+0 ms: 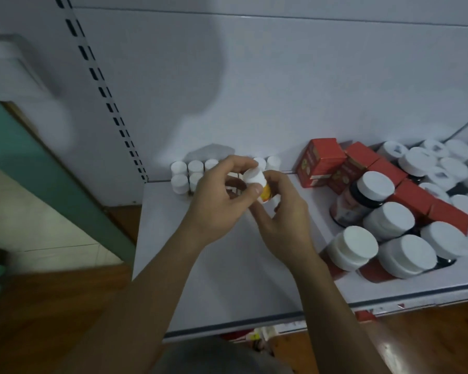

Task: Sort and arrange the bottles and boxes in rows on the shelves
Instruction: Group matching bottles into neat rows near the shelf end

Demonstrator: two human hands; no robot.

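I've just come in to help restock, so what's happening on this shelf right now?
A person holds a small white-capped bottle with a yellow label between the left hand and right hand above the white shelf. Similar small bottles stand in two short rows at the back. To the right, red boxes and larger white-lidded jars sit jumbled together.

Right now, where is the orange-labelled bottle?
Mid-frame in the head view, left hand and right hand hold the bottle over the shelf, before the small bottle rows, left of the red boxes.
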